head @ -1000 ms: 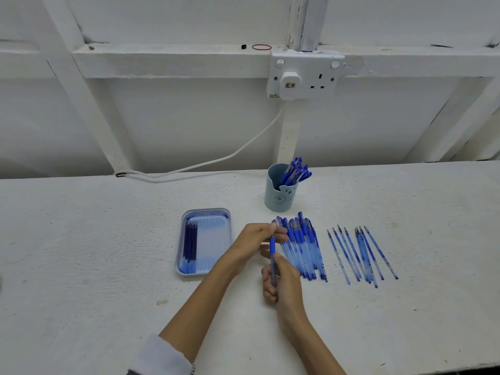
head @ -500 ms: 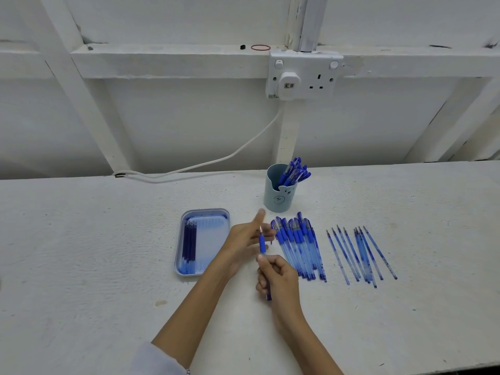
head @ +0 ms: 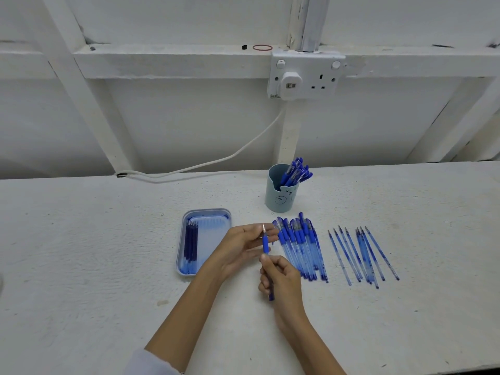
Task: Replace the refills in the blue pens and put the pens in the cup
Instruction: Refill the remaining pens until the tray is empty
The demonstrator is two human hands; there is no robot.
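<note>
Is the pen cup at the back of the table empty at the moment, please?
No, several blue pens stand in the cup, leaning towards its right side.

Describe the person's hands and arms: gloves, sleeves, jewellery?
The left hand and right hand are bare: no gloves, rings or watch visible. The left forearm is bare to a white fabric sleeve at the bottom edge; the right forearm is bare to the frame edge, no sleeve showing.
</note>
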